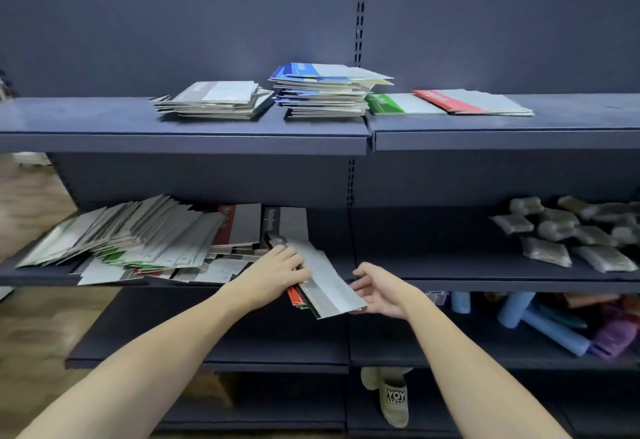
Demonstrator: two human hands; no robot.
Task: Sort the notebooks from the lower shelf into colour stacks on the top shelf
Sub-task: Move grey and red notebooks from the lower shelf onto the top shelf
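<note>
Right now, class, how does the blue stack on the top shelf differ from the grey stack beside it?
The blue stack is taller than the grey stack. The blue stack's covers are blue and white; the grey stack's are grey and white. The blue stack lies to the right of the grey stack. Both are unevenly piled notebooks lying flat on the top shelf.

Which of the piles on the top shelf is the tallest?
The blue pile, second from the left. It rises well above the grey pile beside it; the green and red ones lie nearly flat.
</note>
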